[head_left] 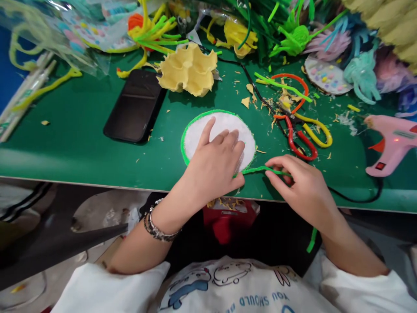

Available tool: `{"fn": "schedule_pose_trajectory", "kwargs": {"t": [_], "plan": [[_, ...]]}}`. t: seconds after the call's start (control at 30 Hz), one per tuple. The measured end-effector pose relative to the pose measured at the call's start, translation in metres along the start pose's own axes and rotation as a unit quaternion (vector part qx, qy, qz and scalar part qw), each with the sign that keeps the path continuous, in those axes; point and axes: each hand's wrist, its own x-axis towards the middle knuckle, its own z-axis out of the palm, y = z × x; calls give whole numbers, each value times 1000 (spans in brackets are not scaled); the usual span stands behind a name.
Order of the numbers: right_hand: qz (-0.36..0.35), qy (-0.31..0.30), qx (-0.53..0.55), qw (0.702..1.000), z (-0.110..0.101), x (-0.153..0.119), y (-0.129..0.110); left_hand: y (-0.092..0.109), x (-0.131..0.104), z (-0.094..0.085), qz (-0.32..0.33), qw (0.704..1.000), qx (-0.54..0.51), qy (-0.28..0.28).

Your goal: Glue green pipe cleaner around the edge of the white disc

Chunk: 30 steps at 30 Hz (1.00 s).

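Note:
A white oval disc (202, 134) lies on the green table, its rim edged with a bright green fuzzy stem along the left, top and right. My left hand (218, 161) rests on the disc with its fingers spread, pressing it down; the thumb is at the lower right edge. From that edge the green stem (256, 169) runs off to the right. My right hand (289, 176) pinches this stem between thumb and fingers, just right of the disc. The stem's loose end hangs below the right wrist.
A black phone (135, 106) and a yellow egg-carton piece (189, 69) lie behind. At right are red-and-yellow-handled scissors (293, 116), cables and a pink glue gun (391, 141). Colourful stems and scraps crowd the back. The table's front edge (130, 183) is near my wrists.

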Motion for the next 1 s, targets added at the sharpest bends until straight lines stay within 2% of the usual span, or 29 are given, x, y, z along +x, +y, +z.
{"fn": "schedule_pose_trajectory", "kwargs": {"t": [0.17, 0.33, 0.57, 0.8, 1.0], "plan": [[-9, 2, -19, 1000, -4, 8, 6, 3, 0, -2, -15, 1000, 0, -25], [9, -3, -45, 999, 2, 19, 10, 5, 0, -2, -15, 1000, 9, -22], [39, -15, -29, 999, 9, 31, 13, 5, 2, -2, -20, 999, -11, -34], [26, -49, -36, 998, 10, 36, 13, 6, 1, -3, -15, 999, 13, -37], [20, -44, -36, 998, 12, 40, 10, 4, 0, -3, -15, 999, 12, -25]]}}
